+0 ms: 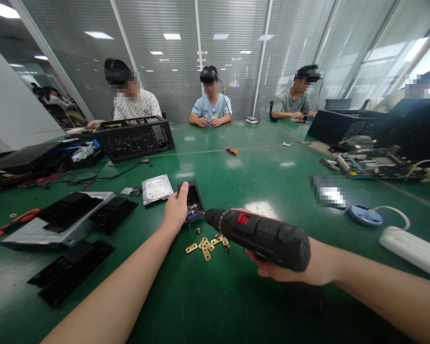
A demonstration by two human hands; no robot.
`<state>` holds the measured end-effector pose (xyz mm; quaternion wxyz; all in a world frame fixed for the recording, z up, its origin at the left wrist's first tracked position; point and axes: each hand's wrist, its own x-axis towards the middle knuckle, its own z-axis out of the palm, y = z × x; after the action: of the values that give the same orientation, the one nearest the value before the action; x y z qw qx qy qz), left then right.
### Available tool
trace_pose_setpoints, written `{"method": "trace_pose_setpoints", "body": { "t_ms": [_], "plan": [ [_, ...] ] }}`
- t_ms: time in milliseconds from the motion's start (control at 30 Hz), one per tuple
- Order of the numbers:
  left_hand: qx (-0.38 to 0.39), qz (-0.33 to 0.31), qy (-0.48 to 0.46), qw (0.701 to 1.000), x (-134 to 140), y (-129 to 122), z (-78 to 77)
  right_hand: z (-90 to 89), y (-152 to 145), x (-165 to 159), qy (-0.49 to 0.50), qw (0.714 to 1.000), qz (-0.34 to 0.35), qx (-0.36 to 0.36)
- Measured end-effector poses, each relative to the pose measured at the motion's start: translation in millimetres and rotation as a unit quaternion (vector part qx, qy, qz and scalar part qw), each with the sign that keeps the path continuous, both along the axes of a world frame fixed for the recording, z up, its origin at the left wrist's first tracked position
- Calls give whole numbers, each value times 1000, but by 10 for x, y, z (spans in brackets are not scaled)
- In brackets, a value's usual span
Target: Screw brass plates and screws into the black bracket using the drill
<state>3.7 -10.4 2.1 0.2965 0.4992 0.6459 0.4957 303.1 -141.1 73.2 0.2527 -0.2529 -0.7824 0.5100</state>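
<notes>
- Green desk (258, 157) fills the room's middle; at its far left edge an orange-handled tool (17, 220) lies beside a grey tray (39, 234) loaded with black plastic panels (69, 208), and one more black panel (69, 270) lies in front of it.
- Behind these, a black computer chassis (134, 138) lies open, with cables trailing off to the left.
- A silver hard drive (156, 188) lies flat on the desk, just left of the person's left hand (175, 210).
- The left hand has its grip closed on the near end of a small black bracket (192, 200), steadying it on the desk a little left of centre.
- Brass plates and screws (208, 244) are scattered on the desk just in front of the bracket, between the two forearms.
- The right hand (290, 267) wraps a full grip round a black electric screwdriver (261, 236), whose tip meets the bracket's near end.
- Farther right lie a round blue object (363, 215) and a white power strip (412, 251), with a circuit board (372, 165) behind them.
- Across the desk several people sit wearing headsets.
</notes>
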Motion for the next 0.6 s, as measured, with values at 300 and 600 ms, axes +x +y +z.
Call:
{"method": "trace_pose_setpoints", "body": {
  "t_ms": [300, 600],
  "plan": [
    [-6, 0, -12, 1000, -5, -6, -17, 51, -24, -13, 10, 1000, -3, 7],
    [1, -3, -13, 1000, -16, -11, -29, 52, -12, -18, 8, 1000, 4, 16]
  ]
}}
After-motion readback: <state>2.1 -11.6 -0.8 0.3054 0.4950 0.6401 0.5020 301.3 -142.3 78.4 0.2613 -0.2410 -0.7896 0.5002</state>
